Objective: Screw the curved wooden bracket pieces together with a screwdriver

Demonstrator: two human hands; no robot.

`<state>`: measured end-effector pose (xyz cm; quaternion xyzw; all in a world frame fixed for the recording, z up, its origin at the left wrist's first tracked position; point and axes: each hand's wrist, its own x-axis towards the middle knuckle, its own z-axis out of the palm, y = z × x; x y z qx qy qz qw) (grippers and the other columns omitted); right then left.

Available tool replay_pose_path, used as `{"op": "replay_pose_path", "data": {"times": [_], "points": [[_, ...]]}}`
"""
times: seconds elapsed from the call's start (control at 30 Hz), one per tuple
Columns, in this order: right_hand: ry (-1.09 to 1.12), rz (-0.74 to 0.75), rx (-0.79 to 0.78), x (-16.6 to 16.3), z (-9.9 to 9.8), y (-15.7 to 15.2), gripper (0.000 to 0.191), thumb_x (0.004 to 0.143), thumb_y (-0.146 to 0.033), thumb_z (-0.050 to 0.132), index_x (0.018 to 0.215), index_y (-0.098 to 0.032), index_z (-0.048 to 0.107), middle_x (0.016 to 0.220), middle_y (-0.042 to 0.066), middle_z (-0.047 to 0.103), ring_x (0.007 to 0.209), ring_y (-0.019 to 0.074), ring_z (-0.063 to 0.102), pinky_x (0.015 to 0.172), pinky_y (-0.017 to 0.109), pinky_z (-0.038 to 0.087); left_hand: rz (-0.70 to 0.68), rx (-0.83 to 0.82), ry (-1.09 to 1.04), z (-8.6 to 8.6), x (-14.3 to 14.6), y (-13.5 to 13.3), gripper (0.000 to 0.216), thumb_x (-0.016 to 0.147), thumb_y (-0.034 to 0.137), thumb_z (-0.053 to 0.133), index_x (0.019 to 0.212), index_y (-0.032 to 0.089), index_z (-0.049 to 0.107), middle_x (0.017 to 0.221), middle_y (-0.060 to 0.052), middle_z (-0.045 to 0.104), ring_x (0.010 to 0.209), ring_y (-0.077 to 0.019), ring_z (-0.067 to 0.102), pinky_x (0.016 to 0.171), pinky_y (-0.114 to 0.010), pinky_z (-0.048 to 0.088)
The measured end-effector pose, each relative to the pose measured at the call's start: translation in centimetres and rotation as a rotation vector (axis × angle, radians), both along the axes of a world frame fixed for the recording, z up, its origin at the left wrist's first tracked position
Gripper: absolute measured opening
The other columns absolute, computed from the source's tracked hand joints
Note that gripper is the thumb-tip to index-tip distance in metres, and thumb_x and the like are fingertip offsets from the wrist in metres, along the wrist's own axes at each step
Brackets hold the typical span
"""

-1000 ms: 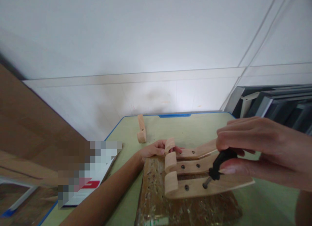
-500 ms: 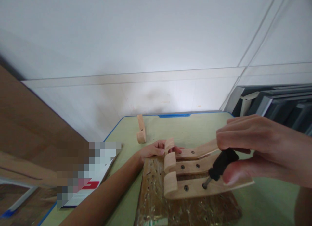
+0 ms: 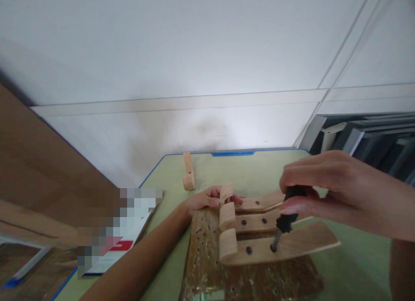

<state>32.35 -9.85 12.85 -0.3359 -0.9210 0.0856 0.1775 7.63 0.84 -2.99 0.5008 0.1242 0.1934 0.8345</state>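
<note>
My right hand [image 3: 319,190] grips a screwdriver [image 3: 288,216] with a black handle. Its metal tip meets a screw hole in the nearest wooden hook [image 3: 303,244], which has a curled left end. Beyond that hook lie a middle wooden hook [image 3: 254,222] and a far wooden hook [image 3: 249,203], side by side, with dark screws in their holes. My left hand [image 3: 207,198] is closed around the curled end of the far hook; some fingers are hidden behind it. Under the hooks is a brown board [image 3: 201,266] covered with clear tape and pitted with holes.
A loose wooden hook [image 3: 188,173] lies farther back on the pale green table [image 3: 162,175], which has a blue edge. At left is a white sheet [image 3: 129,232] with a red mark, partly blurred. Dark flat panels [image 3: 366,141] lean at right, near a white wall [image 3: 194,54].
My right hand has turned and shifted slightly left, and the screwdriver handle now stands more upright. Its tip stays at the same hole. My left hand keeps its place.
</note>
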Motion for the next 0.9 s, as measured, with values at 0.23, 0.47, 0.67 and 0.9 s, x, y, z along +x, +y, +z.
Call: {"op": "replay_pose_path", "data": {"times": [0.23, 0.47, 0.67, 0.9], "points": [[0.056, 0.126, -0.199, 0.1, 1.3, -0.9, 0.015, 0.083, -0.015, 0.051, 0.097, -0.018, 0.056, 0.093, 0.003, 0.058, 0.082, 0.0102, 0.055, 0.068, 0.020, 0.040, -0.005, 0.015, 0.042, 0.4, -0.1, -0.2, 0.043, 0.058, 0.026, 0.072, 0.096, 0.008, 0.065, 0.099, -0.011, 0.066, 0.089, -0.0220, 0.060, 0.076, -0.028, 0.042], [0.076, 0.135, -0.062, 0.8, 1.6, -1.5, 0.024, 0.084, -0.019, 0.051, 0.106, -0.025, 0.056, 0.103, 0.002, 0.061, 0.092, 0.0123, 0.059, 0.072, 0.017, 0.045, -0.001, 0.031, 0.059, 0.6, 0.1, -0.3, 0.040, 0.060, 0.025, 0.069, 0.097, 0.008, 0.065, 0.107, -0.013, 0.063, 0.093, -0.0241, 0.059, 0.080, -0.031, 0.042], [0.085, 0.158, -0.099, 0.6, 1.5, -1.4, 0.010, 0.082, -0.023, 0.053, 0.088, -0.020, 0.060, 0.095, 0.003, 0.064, 0.084, 0.0122, 0.061, 0.066, 0.017, 0.044, -0.002, 0.025, 0.043, 0.3, 0.1, 0.0, 0.034, 0.061, 0.022, 0.069, 0.093, 0.012, 0.066, 0.101, -0.010, 0.065, 0.090, -0.0215, 0.060, 0.077, -0.029, 0.043], [0.077, 0.138, -0.165, 0.3, 1.7, -1.4, 0.015, 0.078, -0.026, 0.059, 0.091, -0.018, 0.057, 0.081, -0.001, 0.061, 0.070, 0.0072, 0.057, 0.062, 0.015, 0.041, -0.005, 0.015, 0.044, 0.4, 0.2, -0.2, 0.036, 0.061, 0.021, 0.068, 0.095, 0.009, 0.065, 0.099, -0.011, 0.066, 0.088, -0.0217, 0.060, 0.076, -0.029, 0.044]]}}
